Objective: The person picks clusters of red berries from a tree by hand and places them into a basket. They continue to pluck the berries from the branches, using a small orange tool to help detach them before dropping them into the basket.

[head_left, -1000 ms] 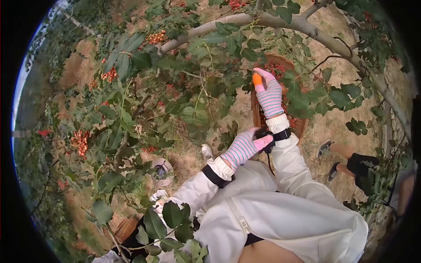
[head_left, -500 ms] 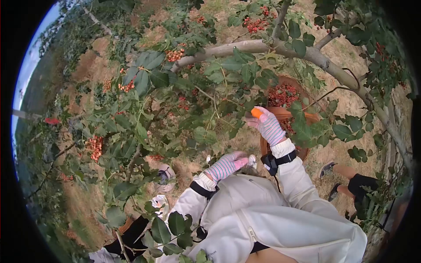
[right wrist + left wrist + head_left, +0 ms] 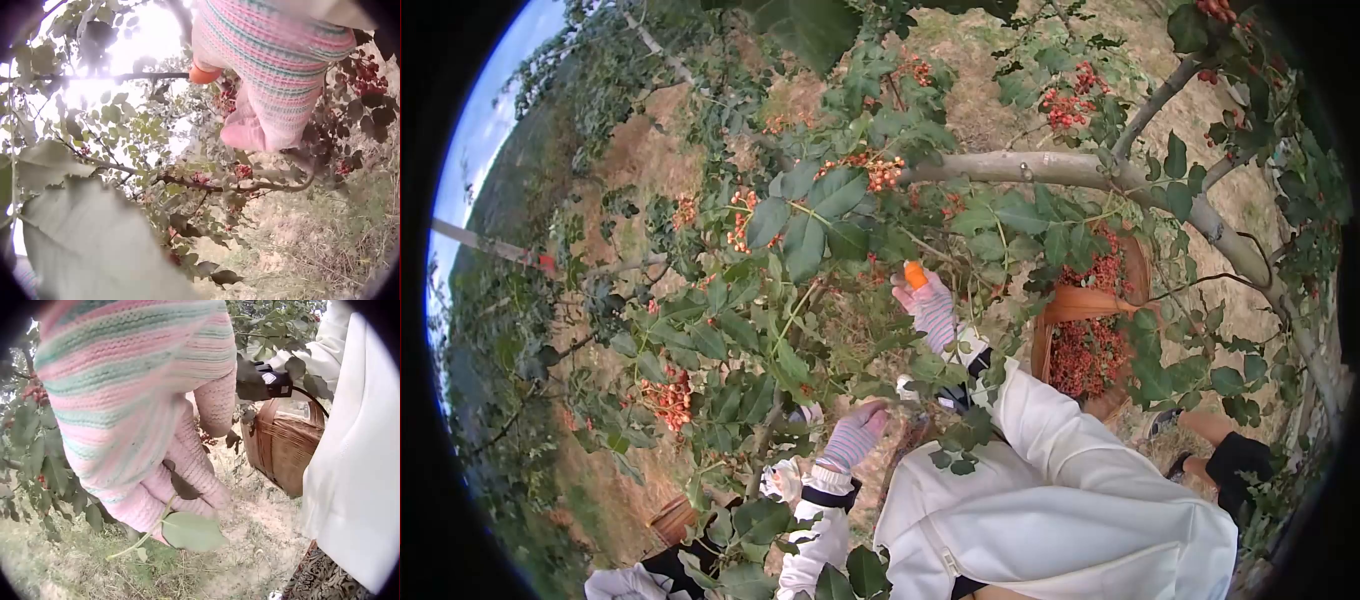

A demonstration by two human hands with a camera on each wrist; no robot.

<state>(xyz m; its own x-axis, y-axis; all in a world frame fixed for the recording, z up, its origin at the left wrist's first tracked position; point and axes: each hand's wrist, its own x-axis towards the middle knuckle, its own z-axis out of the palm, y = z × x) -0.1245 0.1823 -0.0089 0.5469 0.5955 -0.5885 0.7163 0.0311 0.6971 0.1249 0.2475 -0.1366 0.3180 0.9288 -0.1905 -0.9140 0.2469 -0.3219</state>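
My right hand (image 3: 922,297), in a pink striped glove with an orange thumb cap (image 3: 914,274), is raised into the foliage under a thick grey branch (image 3: 1040,168). In the right wrist view its fingers (image 3: 244,132) are bent just above a red berry cluster (image 3: 241,169) on a thin twig (image 3: 206,185); the thumb stands apart and nothing shows between them. My left hand (image 3: 855,433), in the same kind of glove, sits lower among the leaves. Its curled fingers (image 3: 187,478) grip a leafy twig (image 3: 187,530).
A woven basket (image 3: 1068,303) holding red berries hangs at my right side, also seen as the basket (image 3: 281,450) by my white jacket. More berry clusters (image 3: 872,172) hang on nearby branches. Another person's legs (image 3: 1215,450) stand to the right on dry ground.
My right hand moved from above the basket leftward into the leaves. My left hand left the right wrist, dropped down-left and took hold of a twig.
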